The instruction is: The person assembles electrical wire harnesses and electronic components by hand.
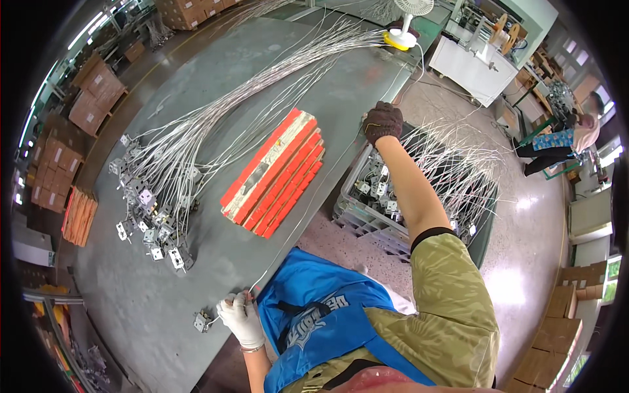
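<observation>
My left hand, in a white glove with bare fingertips, is closed on a thin white wire at the table's near edge. Beside it on the tabletop lies a small silvery block-shaped part, joined to the wire. The wire runs along the right edge of the table up to my right hand. That hand, in a dark brown glove, is closed around the wire's far stretch, above the table's right edge. Its fingertips are mostly hidden.
Orange-red and cream slabs sit mid-table. Left of them lie bundled wires with several metal parts. A small white fan stands at the far end. Right of the table, a crate holds similar wired parts. Another person sits farther right.
</observation>
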`<control>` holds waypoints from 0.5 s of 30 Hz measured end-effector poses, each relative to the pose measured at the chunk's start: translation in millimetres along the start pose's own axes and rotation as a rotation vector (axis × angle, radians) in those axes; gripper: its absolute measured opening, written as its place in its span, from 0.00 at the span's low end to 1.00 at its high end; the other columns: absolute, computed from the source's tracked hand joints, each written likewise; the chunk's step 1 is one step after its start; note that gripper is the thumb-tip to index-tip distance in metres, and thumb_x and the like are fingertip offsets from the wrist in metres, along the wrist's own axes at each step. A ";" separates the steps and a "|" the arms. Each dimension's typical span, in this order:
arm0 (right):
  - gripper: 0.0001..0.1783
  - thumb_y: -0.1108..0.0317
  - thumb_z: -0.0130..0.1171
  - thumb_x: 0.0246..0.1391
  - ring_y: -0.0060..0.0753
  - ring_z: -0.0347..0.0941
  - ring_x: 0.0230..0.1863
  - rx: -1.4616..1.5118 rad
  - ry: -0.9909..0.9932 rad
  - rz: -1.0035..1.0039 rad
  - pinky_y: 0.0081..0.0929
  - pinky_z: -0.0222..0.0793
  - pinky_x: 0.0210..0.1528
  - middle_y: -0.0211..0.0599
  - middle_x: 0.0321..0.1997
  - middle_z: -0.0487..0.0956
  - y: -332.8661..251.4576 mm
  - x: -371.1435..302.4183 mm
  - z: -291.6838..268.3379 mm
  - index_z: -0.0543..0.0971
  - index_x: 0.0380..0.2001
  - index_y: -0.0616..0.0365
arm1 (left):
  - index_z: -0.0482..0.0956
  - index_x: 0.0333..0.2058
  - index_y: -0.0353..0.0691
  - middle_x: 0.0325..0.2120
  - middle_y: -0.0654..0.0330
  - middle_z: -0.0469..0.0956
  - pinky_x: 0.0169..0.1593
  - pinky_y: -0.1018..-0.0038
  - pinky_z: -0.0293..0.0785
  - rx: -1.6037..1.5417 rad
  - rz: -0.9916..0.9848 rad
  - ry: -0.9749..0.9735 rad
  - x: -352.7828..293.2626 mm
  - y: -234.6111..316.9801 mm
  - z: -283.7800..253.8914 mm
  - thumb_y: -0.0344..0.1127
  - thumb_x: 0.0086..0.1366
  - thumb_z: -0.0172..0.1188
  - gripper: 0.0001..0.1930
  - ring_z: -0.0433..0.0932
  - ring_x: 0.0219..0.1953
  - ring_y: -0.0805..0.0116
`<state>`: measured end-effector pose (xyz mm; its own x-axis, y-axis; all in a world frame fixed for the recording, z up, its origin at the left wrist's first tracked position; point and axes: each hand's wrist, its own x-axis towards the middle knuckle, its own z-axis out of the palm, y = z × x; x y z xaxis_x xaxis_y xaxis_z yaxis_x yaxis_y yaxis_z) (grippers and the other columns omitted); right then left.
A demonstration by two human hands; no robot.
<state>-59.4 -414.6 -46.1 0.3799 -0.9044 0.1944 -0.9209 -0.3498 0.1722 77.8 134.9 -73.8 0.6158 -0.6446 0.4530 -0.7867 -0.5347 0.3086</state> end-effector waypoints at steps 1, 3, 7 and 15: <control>0.20 0.48 0.48 0.62 0.36 0.70 0.56 -0.004 -0.071 0.000 0.38 0.65 0.54 0.33 0.51 0.76 -1.6 -1.9 -6.2 0.84 0.41 0.46 | 0.78 0.34 0.41 0.30 0.56 0.74 0.41 0.58 0.67 -0.026 -0.002 0.006 -1.0 1.1 -2.4 0.26 0.55 0.66 0.08 0.71 0.35 0.52; 0.19 0.51 0.50 0.60 0.35 0.73 0.55 -0.015 -0.049 -0.038 0.35 0.68 0.52 0.34 0.49 0.78 -1.5 -3.3 5.4 0.84 0.43 0.47 | 0.78 0.33 0.41 0.30 0.55 0.74 0.40 0.58 0.67 -0.045 -0.015 0.001 0.3 4.8 -9.1 0.26 0.55 0.66 0.07 0.71 0.35 0.52; 0.15 0.57 0.53 0.55 0.38 0.80 0.46 -0.090 -0.037 -0.246 0.35 0.77 0.44 0.38 0.40 0.83 -8.8 20.3 44.4 0.85 0.39 0.49 | 0.77 0.30 0.38 0.31 0.50 0.75 0.41 0.56 0.69 -0.129 -0.138 -0.098 5.2 7.7 -22.6 0.25 0.53 0.65 0.06 0.72 0.36 0.46; 0.28 0.47 0.46 0.56 0.55 0.71 0.60 0.039 -0.134 -0.007 0.48 0.67 0.60 0.46 0.59 0.76 -2.8 15.9 11.4 0.78 0.53 0.50 | 0.81 0.31 0.47 0.29 0.63 0.75 0.40 0.63 0.67 -0.102 -0.108 -0.074 -0.3 -8.3 -15.4 0.33 0.52 0.69 0.07 0.73 0.35 0.57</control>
<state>-51.8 -430.8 -54.5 0.3738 -0.9254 0.0624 -0.9218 -0.3633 0.1351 83.5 147.9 -63.6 0.6956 -0.6269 0.3510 -0.7138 -0.5472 0.4371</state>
